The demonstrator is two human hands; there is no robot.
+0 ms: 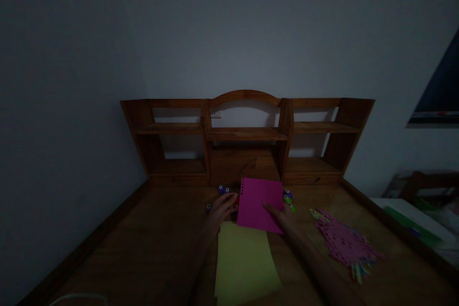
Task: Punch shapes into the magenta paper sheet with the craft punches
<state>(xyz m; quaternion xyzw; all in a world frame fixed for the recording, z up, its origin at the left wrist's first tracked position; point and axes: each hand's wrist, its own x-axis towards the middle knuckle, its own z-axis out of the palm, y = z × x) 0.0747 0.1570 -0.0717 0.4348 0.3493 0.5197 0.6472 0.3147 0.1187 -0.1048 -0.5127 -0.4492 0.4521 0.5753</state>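
Above the middle of the wooden desk (pixel 150 239), the right hand (pixel 285 218) holds a pink sheet (pixel 260 203) by its lower right part, with the thumb lying flat on the face and the other fingers hidden behind. This sheet is tilted up, and small holes run down its upper left edge. The left hand (pixel 220 209) is just beside the sheet's left edge, its fingers curled; a red object (pixel 236 200) shows at the fingertips, but whether they grip it cannot be told.

Around the left hand are 3 purple pieces (pixel 221 190) with eye-like white rings. Beyond the right hand, at the sheet's right edge, are 1 more purple piece and green pieces (pixel 287 199). Nearer to the person lie yellow sheets (pixel 245 263). To the right, well apart, is a heap of mostly pink cut-out pieces (pixel 342 239). Behind everything stands a wooden shelf unit (pixel 247 136) against the wall.
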